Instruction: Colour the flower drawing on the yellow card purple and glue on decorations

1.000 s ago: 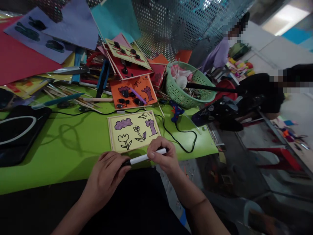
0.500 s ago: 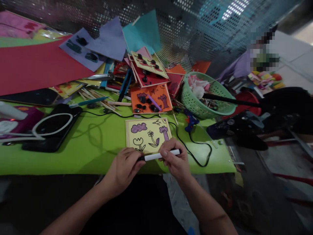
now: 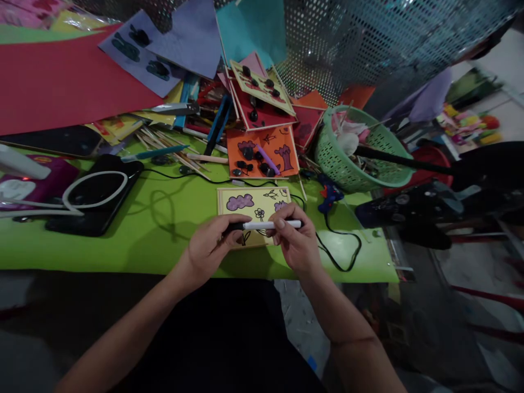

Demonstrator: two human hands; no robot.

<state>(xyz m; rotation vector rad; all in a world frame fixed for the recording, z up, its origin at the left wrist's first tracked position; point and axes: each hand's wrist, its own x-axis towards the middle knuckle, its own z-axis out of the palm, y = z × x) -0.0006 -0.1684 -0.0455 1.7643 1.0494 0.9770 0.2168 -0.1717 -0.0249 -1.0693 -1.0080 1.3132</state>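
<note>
Both my hands hold a white marker [image 3: 262, 225] level above the near edge of a yellow picture card [image 3: 250, 203] with purple clouds and drawn flowers. My left hand [image 3: 208, 248] is closed around the marker's black cap end. My right hand [image 3: 295, 240] pinches the white barrel from the other side. The card lies flat on the green tabletop [image 3: 135, 240], partly hidden under my fingers.
An orange card [image 3: 262, 153] and a stack of other craft cards lie behind. A green basket [image 3: 360, 158] stands at the right, a blue glue gun [image 3: 329, 195] with a black cord beside it. A black case [image 3: 96, 199] sits left, with sticks and coloured paper sheets behind.
The view has swung left and down. My hands have moved forward with the marker, from the table's edge to over the yellow card.
</note>
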